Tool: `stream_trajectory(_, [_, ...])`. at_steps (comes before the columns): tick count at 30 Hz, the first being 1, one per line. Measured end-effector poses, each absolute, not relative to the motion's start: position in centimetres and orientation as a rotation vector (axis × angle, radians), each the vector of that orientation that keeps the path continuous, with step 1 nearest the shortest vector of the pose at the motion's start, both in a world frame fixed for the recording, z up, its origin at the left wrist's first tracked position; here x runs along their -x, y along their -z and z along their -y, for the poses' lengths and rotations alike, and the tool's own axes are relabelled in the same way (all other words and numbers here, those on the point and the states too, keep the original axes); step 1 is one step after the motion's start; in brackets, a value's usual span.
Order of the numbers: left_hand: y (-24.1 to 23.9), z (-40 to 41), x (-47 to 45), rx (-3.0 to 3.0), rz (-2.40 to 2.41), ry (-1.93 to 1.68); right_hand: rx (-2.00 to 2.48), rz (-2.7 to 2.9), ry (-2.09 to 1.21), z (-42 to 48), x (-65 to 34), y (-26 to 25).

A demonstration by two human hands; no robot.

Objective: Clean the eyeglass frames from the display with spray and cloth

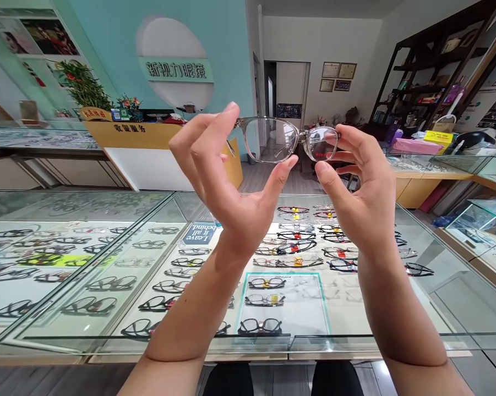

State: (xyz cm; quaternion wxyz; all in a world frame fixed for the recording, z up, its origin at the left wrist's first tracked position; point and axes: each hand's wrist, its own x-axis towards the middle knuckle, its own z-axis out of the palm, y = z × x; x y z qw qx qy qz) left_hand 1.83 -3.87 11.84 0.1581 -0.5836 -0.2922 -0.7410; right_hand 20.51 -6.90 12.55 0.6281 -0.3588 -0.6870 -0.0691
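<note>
A pair of clear-framed eyeglasses [300,135] is held up in front of me, above the glass display counter. My left hand [227,170] grips its left side, with the thumb at the lower rim and the index finger near the hinge. On the other side, my right hand [361,187] pinches the right end, its thumb under the right lens and fingers by the hinge. Small red lettering shows on the right lens. The temples are mostly hidden behind the lenses and my fingers.
Below my arms, a glass display case [289,344] holds rows of eyeglasses and a blue sign [199,233]. A reception counter [136,159] with a plant [80,85] stands at the back left. Dark shelves [429,71] and another display counter [431,168] are on the right.
</note>
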Motion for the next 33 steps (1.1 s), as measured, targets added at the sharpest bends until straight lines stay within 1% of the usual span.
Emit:
stream_trajectory(3, [-11.9,3.9,-1.7,1.720,0.826,2.141,0.821,1.555,0.163,6.8,-20.5,-12.5])
stream_trajectory(10, [-12.4,3.4,-1.7,1.619,0.830,2.086,0.806,1.501,0.253,7.7,-20.1,-12.7])
stream_trajectory(22, [-12.5,2.5,-1.6,1.700,0.807,2.112,0.859,1.422,0.328,8.9,-19.5,-13.0])
stream_trajectory(26, [-12.4,2.3,-1.7,1.756,0.840,2.103,0.791,1.376,0.310,9.2,-19.3,-13.1])
stream_trajectory(29, [-12.3,1.7,-1.6,1.856,0.751,2.172,0.717,1.315,0.255,9.2,-19.2,-13.1])
stream_trajectory(33, [-12.1,0.4,-1.4,1.954,0.482,2.319,0.577,1.255,0.217,8.5,-19.3,-13.2])
